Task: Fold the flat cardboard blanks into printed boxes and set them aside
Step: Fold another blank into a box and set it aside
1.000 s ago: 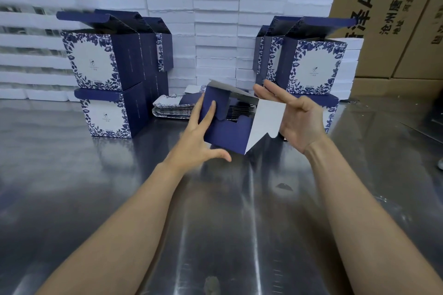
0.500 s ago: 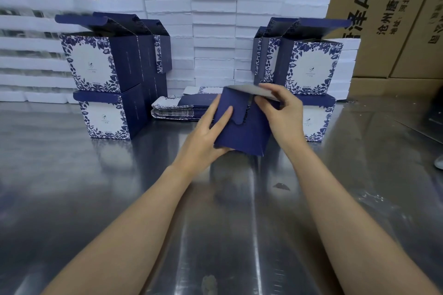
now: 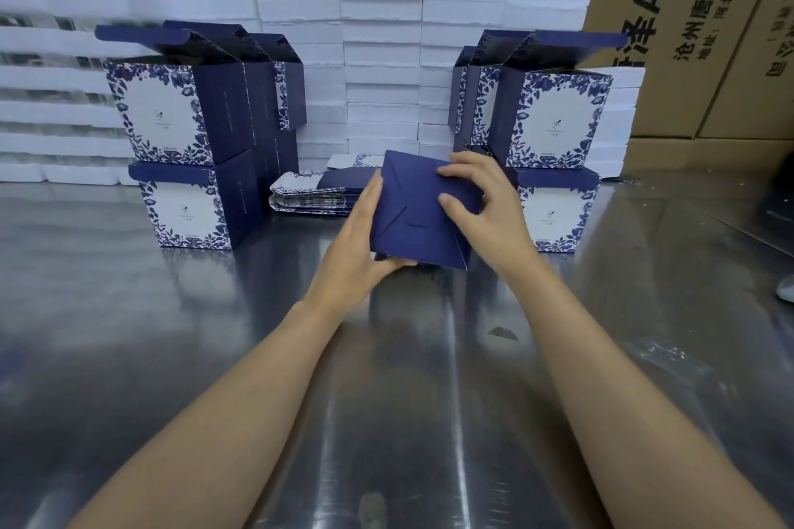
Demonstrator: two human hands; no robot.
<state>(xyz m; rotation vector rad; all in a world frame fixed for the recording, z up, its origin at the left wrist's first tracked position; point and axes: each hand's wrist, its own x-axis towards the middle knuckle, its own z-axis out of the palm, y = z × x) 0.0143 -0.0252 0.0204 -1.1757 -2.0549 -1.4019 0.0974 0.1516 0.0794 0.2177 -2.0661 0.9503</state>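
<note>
Box [image 3: 419, 210], plain navy, gripped by left hand [image 3: 358, 245] and right hand [image 3: 485, 202]; cartons [image 3: 670, 13] behind read "AH".

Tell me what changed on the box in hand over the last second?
The white-lined flap has been folded shut, so the box now shows a closed navy bottom. The right hand moved onto that face; the left hand keeps gripping its side. Finished boxes and flat blanks unchanged.

this is looking like a packing area in a warehouse or small factory. large brown shipping cartons [image 3: 670, 13] with printed chinese text are standing along the back, white foam trays [image 3: 382, 64] are sitting stacked in tall columns, and folded blue floral boxes [image 3: 172, 112] and flat blanks [image 3: 309, 195] are piling up on a stainless steel worktable [image 3: 129, 335].
</note>
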